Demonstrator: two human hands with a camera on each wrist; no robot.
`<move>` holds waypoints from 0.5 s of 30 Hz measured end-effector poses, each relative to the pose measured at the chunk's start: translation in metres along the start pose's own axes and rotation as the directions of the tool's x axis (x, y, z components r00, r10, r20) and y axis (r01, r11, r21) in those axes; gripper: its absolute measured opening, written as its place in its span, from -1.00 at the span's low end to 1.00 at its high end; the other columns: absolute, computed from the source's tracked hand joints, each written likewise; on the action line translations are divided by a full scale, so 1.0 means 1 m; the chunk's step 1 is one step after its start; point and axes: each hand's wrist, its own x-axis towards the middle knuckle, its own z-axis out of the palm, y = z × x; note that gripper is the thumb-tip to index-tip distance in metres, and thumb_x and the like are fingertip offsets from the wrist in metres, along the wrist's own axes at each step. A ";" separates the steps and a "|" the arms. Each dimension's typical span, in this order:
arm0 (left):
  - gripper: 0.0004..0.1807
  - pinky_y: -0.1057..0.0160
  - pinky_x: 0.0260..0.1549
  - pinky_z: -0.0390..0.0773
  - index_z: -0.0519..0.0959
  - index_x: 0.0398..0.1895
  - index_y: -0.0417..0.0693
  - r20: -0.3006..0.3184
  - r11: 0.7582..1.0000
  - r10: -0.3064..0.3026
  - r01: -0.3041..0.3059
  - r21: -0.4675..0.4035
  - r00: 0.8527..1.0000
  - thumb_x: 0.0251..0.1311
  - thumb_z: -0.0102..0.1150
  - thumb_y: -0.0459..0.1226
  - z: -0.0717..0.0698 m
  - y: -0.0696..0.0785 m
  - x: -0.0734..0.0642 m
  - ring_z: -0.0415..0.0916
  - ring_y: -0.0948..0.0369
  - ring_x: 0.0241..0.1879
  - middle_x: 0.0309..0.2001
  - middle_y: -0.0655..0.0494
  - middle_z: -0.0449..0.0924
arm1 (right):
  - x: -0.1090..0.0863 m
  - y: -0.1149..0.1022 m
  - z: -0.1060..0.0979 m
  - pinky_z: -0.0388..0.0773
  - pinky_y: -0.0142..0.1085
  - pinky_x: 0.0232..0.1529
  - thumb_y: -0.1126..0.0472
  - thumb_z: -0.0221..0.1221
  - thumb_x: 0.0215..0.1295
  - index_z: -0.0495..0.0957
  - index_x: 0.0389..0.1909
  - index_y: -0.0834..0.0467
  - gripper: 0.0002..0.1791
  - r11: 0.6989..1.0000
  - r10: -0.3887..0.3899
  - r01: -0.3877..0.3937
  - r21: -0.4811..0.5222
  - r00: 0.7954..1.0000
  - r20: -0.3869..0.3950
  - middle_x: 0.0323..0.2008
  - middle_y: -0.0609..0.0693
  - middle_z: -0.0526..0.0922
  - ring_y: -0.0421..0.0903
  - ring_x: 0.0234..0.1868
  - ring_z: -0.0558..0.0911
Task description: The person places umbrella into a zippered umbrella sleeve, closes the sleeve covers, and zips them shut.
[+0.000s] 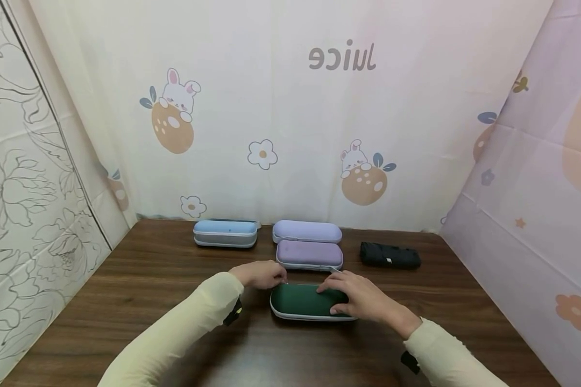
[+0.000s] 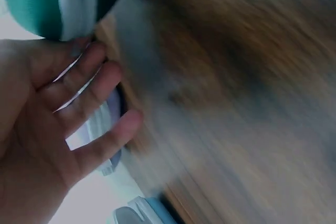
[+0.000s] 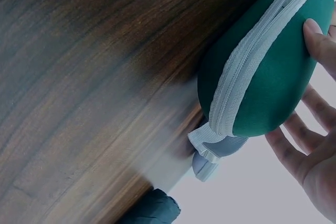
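A green zippered case (image 1: 297, 301) with a white zipper band lies on the brown table in front of the person. At its far left corner, the left hand (image 1: 263, 274) pinches the zipper pull between thumb and index finger; the pull itself is mostly hidden. The other left fingers are spread apart in the left wrist view. From the right, the right hand (image 1: 360, 295) grips the case across its top, thumb on the near side and fingers at the far side. A grey fabric loop (image 3: 205, 140) shows at the case's end in the right wrist view.
Just behind the green case lies a purple case (image 1: 310, 253), with a lavender case (image 1: 307, 231) behind that. A blue and grey case (image 1: 225, 234) stands at the back left. To the right is a black folded bundle (image 1: 389, 255). Printed curtains (image 1: 271, 107) border the table (image 1: 150, 269).
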 end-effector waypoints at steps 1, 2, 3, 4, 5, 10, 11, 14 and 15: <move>-0.83 0.35 -0.35 0.44 0.62 -0.34 0.01 -0.022 1.000 0.007 -0.006 0.025 1.000 0.36 0.03 -0.32 0.002 -0.001 -0.001 0.37 0.37 -0.43 -0.42 0.30 0.51 | 0.000 0.000 0.000 0.48 -0.15 -0.06 0.07 0.40 0.07 0.56 0.05 -0.06 -0.53 1.000 -0.002 0.002 -0.009 1.000 0.001 -0.02 -0.18 0.53 -0.16 -0.02 0.50; -0.83 0.35 -0.34 0.44 0.61 -0.35 0.04 -0.045 0.998 0.020 -0.017 0.059 0.999 0.36 0.04 -0.30 0.003 -0.002 -0.003 0.37 0.38 -0.42 -0.42 0.31 0.50 | 0.000 0.000 0.001 0.48 -0.15 -0.06 0.07 0.39 0.08 0.55 0.07 -0.06 -0.52 1.000 -0.006 0.006 -0.021 1.000 0.005 -0.01 -0.17 0.53 -0.16 -0.01 0.50; -0.84 0.34 -0.32 0.46 0.61 -0.37 0.05 -0.072 0.994 0.045 -0.038 0.100 0.996 0.35 0.06 -0.29 0.005 -0.003 -0.004 0.39 0.38 -0.41 -0.42 0.31 0.51 | 0.000 0.000 0.001 0.49 -0.14 -0.06 0.07 0.39 0.09 0.54 0.09 -0.06 -0.51 0.999 -0.013 0.013 -0.038 1.000 0.010 0.00 -0.15 0.53 -0.15 -0.01 0.50; -0.84 0.33 -0.31 0.48 0.61 -0.37 0.05 -0.098 0.987 0.079 -0.064 0.145 0.992 0.35 0.06 -0.29 0.007 -0.004 -0.006 0.42 0.37 -0.39 -0.40 0.30 0.52 | 0.000 0.000 0.001 0.49 -0.13 -0.07 0.07 0.38 0.10 0.54 0.11 -0.06 -0.49 0.998 -0.022 0.023 -0.055 1.000 0.015 0.00 -0.13 0.53 -0.13 -0.01 0.50; -0.85 0.32 -0.28 0.49 0.62 -0.36 0.05 -0.122 0.977 0.116 -0.091 0.194 0.986 0.34 0.07 -0.29 0.009 -0.005 -0.008 0.44 0.36 -0.35 -0.38 0.29 0.53 | 0.000 -0.001 0.001 0.49 -0.12 -0.07 0.08 0.37 0.11 0.53 0.14 -0.06 -0.48 0.996 -0.034 0.035 -0.076 0.999 0.021 0.01 -0.11 0.53 -0.12 -0.01 0.51; -0.87 0.25 -0.28 0.50 0.65 -0.30 0.06 -0.193 0.910 0.221 -0.131 0.394 0.956 0.33 0.09 -0.28 0.016 -0.011 -0.019 0.51 0.29 -0.24 -0.31 0.24 0.55 | 0.002 -0.003 0.001 0.50 -0.09 -0.09 0.09 0.33 0.16 0.48 0.23 -0.08 -0.43 0.988 -0.061 0.067 -0.139 0.997 0.044 0.01 -0.02 0.54 -0.07 -0.03 0.52; -0.87 0.23 -0.28 0.49 0.65 -0.30 0.07 -0.199 0.904 0.221 -0.124 0.409 0.955 0.32 0.10 -0.28 0.016 -0.012 -0.021 0.51 0.28 -0.23 -0.32 0.24 0.55 | 0.002 -0.004 0.000 0.50 -0.09 -0.09 0.09 0.33 0.17 0.47 0.24 -0.07 -0.43 0.987 -0.059 0.065 -0.144 0.997 0.048 0.00 -0.02 0.55 -0.07 -0.03 0.52; -0.87 0.12 -0.19 0.49 0.66 -0.28 0.10 -0.195 0.906 0.197 -0.103 0.410 0.961 0.31 0.11 -0.27 0.017 -0.014 -0.030 0.51 0.25 -0.17 -0.27 0.24 0.57 | 0.002 -0.004 -0.001 0.49 -0.07 -0.07 0.09 0.31 0.19 0.45 0.26 -0.07 -0.42 0.987 -0.047 0.056 -0.151 0.997 0.061 0.00 -0.02 0.56 -0.06 -0.02 0.53; -0.87 0.07 -0.14 0.49 0.67 -0.26 0.09 -0.193 0.910 0.193 -0.103 0.401 0.962 0.31 0.11 -0.27 0.017 -0.014 -0.033 0.51 0.24 -0.14 -0.24 0.23 0.59 | 0.002 -0.004 -0.001 0.48 -0.06 -0.06 0.09 0.31 0.19 0.45 0.27 -0.07 -0.42 0.987 -0.045 0.054 -0.154 0.997 0.066 0.01 -0.02 0.56 -0.05 -0.01 0.53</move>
